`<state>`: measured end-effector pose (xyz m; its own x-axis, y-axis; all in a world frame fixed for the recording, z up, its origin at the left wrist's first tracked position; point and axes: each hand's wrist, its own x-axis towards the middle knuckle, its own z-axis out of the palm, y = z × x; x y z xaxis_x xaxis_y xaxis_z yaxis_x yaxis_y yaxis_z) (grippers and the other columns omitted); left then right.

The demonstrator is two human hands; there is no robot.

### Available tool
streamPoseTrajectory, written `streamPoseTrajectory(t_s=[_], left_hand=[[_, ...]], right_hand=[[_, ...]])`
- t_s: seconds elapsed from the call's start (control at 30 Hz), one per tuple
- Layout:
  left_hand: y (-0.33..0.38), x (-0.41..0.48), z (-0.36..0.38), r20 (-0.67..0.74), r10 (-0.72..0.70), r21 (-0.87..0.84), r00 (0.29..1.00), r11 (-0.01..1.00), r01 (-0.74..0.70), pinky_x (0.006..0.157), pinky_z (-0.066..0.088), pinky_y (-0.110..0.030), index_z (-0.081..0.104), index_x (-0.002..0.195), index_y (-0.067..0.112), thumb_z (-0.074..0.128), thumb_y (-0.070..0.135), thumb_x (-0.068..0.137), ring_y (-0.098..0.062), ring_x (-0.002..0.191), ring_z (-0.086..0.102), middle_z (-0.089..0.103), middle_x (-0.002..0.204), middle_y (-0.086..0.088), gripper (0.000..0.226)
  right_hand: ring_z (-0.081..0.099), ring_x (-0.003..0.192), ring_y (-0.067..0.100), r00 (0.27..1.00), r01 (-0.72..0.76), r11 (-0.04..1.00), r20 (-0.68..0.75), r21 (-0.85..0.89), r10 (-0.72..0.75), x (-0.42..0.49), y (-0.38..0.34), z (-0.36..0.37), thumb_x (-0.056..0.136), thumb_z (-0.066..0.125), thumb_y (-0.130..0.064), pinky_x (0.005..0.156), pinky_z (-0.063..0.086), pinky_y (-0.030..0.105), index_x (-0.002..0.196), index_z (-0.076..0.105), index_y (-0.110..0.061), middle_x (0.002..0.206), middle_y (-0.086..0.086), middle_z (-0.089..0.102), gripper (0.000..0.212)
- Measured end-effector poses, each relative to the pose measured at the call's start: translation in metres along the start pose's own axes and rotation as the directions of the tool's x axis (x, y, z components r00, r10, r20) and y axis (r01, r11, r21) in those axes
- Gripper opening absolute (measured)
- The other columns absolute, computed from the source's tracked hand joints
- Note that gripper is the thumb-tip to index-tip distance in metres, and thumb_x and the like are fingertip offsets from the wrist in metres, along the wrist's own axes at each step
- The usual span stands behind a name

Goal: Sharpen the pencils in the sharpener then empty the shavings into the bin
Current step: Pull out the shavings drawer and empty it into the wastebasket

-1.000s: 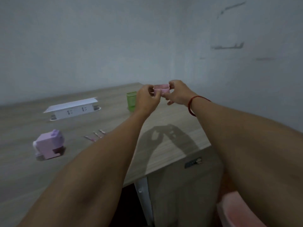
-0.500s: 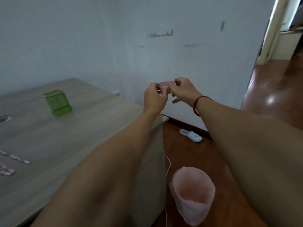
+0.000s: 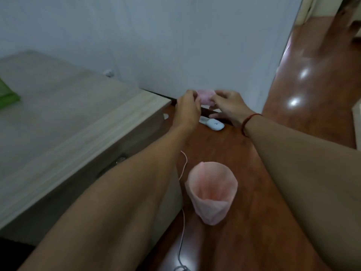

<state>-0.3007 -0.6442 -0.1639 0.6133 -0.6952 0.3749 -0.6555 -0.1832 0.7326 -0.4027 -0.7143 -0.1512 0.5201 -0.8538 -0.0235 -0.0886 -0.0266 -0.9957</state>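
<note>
A small pink shavings drawer [image 3: 205, 97] is held in the air between my two hands, past the desk's right end and above the floor. My left hand [image 3: 187, 110] pinches its left side and my right hand [image 3: 228, 107] pinches its right side; most of the drawer is hidden by my fingers. The bin [image 3: 212, 190], lined with a pale pink bag and open at the top, stands on the red-brown floor nearer to me than the hands, between my forearms. The sharpener body and the pencils are out of view.
The wooden desk [image 3: 68, 122] fills the left, with a green box [image 3: 7, 94] at its far left edge. A white slipper [image 3: 214, 124] lies on the floor under my hands. A thin white cable [image 3: 183, 212] hangs beside the desk. A doorway opens at right.
My view swung right and down, away from the desk toward the floor. Both hands carried the pink drawer off the desk's end, and the bin came fully into sight.
</note>
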Motion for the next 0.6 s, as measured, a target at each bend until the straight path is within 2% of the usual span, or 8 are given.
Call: streamPoseTrajectory(t_s=[0.1, 0.23, 0.33, 0.4, 0.5, 0.6], left_hand=[[-0.013, -0.005, 0.026, -0.002, -0.075, -0.133, 0.997, 0.988, 0.074, 0.085, 0.050, -0.032, 0.062, 0.106, 0.004, 0.052, 0.012, 0.090, -0.028, 0.100, 0.064, 0.071, 0.101, -0.015, 0.020], [-0.024, -0.008, 0.050, 0.033, -0.100, -0.154, 0.994, 0.983, 0.104, 0.080, 0.049, -0.026, 0.062, 0.101, 0.004, 0.054, 0.009, 0.087, -0.026, 0.095, 0.065, 0.072, 0.097, -0.014, 0.017], [-0.040, -0.015, 0.062, 0.065, -0.137, -0.139, 0.988, 0.980, 0.145, 0.084, 0.051, -0.033, 0.061, 0.102, 0.006, 0.053, 0.010, 0.087, -0.028, 0.098, 0.064, 0.070, 0.101, -0.014, 0.018], [-0.052, -0.022, 0.069, 0.088, -0.196, -0.122, 0.977, 0.971, 0.206, 0.082, 0.048, -0.029, 0.059, 0.108, 0.005, 0.052, 0.012, 0.089, -0.026, 0.100, 0.061, 0.067, 0.107, -0.014, 0.021], [-0.072, -0.033, 0.082, 0.172, -0.296, -0.150, 0.939, 0.935, 0.322, 0.070, 0.039, -0.017, 0.053, 0.115, 0.003, 0.049, 0.010, 0.091, -0.017, 0.093, 0.056, 0.063, 0.113, -0.012, 0.025], [-0.096, -0.045, 0.098, 0.243, -0.373, -0.142, 0.895, 0.899, 0.413, 0.078, 0.043, -0.025, 0.051, 0.114, 0.005, 0.049, 0.013, 0.092, -0.024, 0.103, 0.059, 0.061, 0.116, -0.014, 0.024]], right_hand=[[0.060, 0.080, 0.016, 1.000, -0.021, 0.999, 0.003, -0.042, 0.021, 0.003, 0.009, -0.016, 0.094, 0.055, -0.008, 0.059, 0.060, 0.030, 0.107, 0.061, -0.009, 0.084, -0.004, 0.059, 0.014], [0.059, 0.076, 0.011, 0.994, -0.095, 0.995, -0.042, 0.041, 0.097, 0.010, 0.032, -0.021, 0.094, 0.055, -0.006, 0.050, 0.057, 0.026, 0.118, 0.058, -0.007, 0.083, -0.007, 0.056, 0.023], [0.059, 0.073, 0.014, 0.979, -0.195, 0.978, -0.053, 0.070, 0.199, 0.018, 0.058, -0.014, 0.093, 0.057, -0.010, 0.042, 0.056, 0.025, 0.123, 0.054, -0.003, 0.091, 0.001, 0.059, 0.031], [0.058, 0.069, 0.016, 0.968, -0.244, 0.967, -0.042, 0.077, 0.248, 0.022, 0.079, -0.007, 0.092, 0.055, -0.012, 0.042, 0.054, 0.023, 0.127, 0.054, -0.002, 0.099, 0.010, 0.060, 0.037], [0.057, 0.068, 0.015, 0.949, -0.309, 0.947, -0.030, 0.085, 0.312, 0.024, 0.110, 0.003, 0.094, 0.053, -0.013, 0.043, 0.054, 0.022, 0.126, 0.056, -0.002, 0.103, 0.013, 0.061, 0.034], [0.059, 0.070, 0.016, 0.924, -0.376, 0.918, -0.028, 0.128, 0.382, 0.023, 0.140, 0.008, 0.093, 0.052, -0.015, 0.043, 0.051, 0.022, 0.124, 0.057, -0.002, 0.104, 0.013, 0.063, 0.033]])
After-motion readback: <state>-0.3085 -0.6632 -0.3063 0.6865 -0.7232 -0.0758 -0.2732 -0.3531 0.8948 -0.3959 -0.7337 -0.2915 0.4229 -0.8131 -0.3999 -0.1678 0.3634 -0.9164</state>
